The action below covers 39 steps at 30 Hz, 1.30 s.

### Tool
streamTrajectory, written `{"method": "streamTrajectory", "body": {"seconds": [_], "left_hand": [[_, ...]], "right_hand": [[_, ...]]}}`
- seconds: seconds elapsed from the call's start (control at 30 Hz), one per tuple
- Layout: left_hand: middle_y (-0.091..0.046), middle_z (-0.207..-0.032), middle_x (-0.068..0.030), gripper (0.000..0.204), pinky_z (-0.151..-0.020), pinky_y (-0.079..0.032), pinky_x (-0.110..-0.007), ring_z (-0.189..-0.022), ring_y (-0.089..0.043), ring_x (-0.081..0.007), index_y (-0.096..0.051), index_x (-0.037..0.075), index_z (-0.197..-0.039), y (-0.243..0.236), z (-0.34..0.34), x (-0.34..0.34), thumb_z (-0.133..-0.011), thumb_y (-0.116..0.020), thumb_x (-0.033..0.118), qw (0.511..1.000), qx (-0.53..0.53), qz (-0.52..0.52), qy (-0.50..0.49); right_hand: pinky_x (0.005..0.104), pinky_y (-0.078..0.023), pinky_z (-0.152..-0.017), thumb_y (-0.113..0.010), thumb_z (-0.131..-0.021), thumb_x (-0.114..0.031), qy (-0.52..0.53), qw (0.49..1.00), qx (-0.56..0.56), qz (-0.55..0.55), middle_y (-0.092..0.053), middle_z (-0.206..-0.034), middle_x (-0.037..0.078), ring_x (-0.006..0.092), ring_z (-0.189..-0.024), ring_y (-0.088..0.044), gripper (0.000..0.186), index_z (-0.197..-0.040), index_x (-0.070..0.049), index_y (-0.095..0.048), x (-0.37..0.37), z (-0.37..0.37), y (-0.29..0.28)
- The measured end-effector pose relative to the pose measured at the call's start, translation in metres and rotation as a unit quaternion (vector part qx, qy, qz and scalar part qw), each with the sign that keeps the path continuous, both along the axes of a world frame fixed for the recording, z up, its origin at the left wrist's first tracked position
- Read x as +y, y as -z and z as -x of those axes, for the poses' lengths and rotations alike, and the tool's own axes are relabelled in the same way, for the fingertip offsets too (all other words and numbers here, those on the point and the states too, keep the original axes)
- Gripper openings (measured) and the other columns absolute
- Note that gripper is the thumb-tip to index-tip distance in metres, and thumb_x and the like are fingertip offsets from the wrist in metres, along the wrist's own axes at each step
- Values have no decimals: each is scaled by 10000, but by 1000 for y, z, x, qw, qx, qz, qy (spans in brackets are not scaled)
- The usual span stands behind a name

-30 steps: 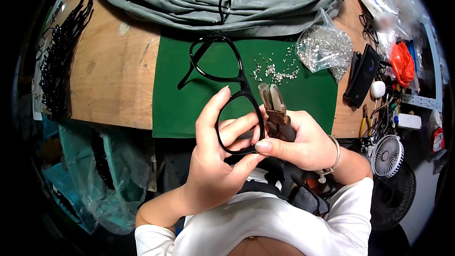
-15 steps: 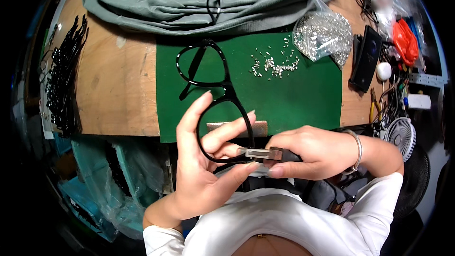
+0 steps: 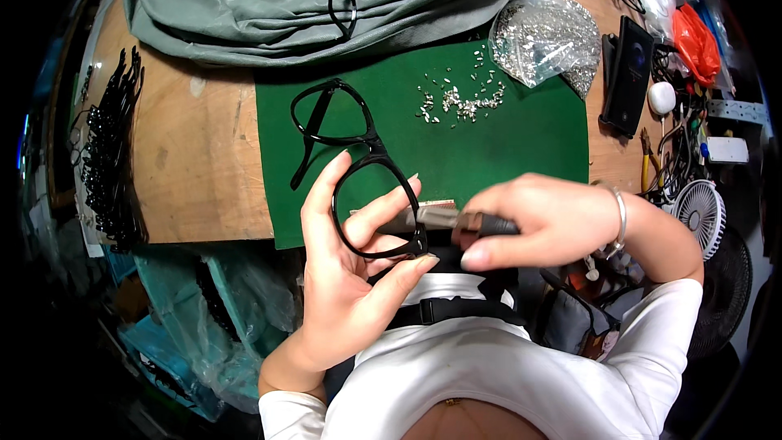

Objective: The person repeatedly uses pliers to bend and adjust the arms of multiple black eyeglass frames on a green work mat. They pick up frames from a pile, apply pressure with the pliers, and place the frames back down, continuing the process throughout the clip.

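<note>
A black eyeglass frame (image 3: 376, 147) hangs over the near edge of the green mat (image 3: 513, 159), tilted, one temple folded behind its upper rim. My left hand (image 3: 346, 289) is closed on its lower rim, thumb and fingers at the near corner with some fingers through the opening. My right hand (image 3: 554, 220), wearing a bangle and slightly blurred, is closed around the dark handles of pliers (image 3: 444, 217). Their metal jaws lie by the lower rim's right side; I cannot tell whether they touch it. Small silvery metal pieces (image 3: 460, 103) are scattered farther back on the mat.
Behind the mat, grey cloth (image 3: 228, 28) carries another black glasses frame (image 3: 344, 12). A clear bag of silvery pieces (image 3: 538, 45) sits back right. Black temples (image 3: 114, 155) are piled left. Rightward are a phone (image 3: 629, 77), yellow-handled pliers (image 3: 646, 167) and a white fan (image 3: 699, 216).
My right hand has lifted the pliers away from the frame's near corner, upward and slightly to the right. My left hand still holds the glasses, which have tilted slightly. The whole view has shifted a little.
</note>
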<state>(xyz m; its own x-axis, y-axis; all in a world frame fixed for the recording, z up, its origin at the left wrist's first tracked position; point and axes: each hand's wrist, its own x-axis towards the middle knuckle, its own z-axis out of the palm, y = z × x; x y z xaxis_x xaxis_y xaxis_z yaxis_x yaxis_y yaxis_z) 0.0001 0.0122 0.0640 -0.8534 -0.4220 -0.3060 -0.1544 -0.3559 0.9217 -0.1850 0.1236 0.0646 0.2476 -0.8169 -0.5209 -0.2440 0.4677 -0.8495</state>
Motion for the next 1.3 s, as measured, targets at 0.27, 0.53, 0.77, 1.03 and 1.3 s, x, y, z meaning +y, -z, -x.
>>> {"method": "streamTrajectory", "body": {"seconds": [0.27, 0.53, 0.77, 1.03, 1.3], "left_hand": [[-445, -1147, -196, 816, -698, -456, -208, -753, -535, -99, -55, 70, -1307, 18, 0, 0, -717, -597, -82, 998, -17, 60, -4], [-467, -1096, -229, 651, -747, -444, -236, -826, -579, -140, -128, 55, -1265, 29, -24, 19, -765, -507, -119, 997, -23, -10, -68], [-438, -1127, -203, 665, -800, -471, -351, -926, -565, -232, -156, 75, -1258, 22, -21, 10, -713, -461, -156, 979, 20, -200, -35], [-587, -864, -115, 188, -684, -455, -222, -744, -588, -114, -393, -35, -1030, 42, -11, 29, -868, -454, 36, 998, -31, -58, -14], [-520, -1030, -175, 500, -721, -479, -255, -816, -596, -177, -220, -7, -1262, 41, 1, 37, -824, -453, -62, 998, 29, -26, -41]], "right_hand": [[353, -442, -643, -614, -729, -223, 84, 830, 507, 217, -481, -1079, 115, 245, -751, -559, 407, -1038, 11, -490, 8, -10, 60], [381, -461, -654, -602, -697, -83, 195, 882, 388, 181, -521, -818, 142, 322, -738, -547, 201, -872, -18, -527, 5, 10, 53], [394, -445, -649, -597, -673, -46, 202, 875, 395, 193, -514, -769, 151, 333, -724, -538, 171, -814, -15, -506, -5, 8, 80], [363, -418, -607, -608, -677, -38, 186, 878, 399, 185, -500, -736, 137, 317, -691, -513, 156, -797, -7, -513, -6, 0, 71], [276, -438, -561, -607, -777, -103, 402, 902, 47, 154, -528, -712, 88, 158, -620, -555, 138, -827, 1, -532, -11, -49, 38]]}}
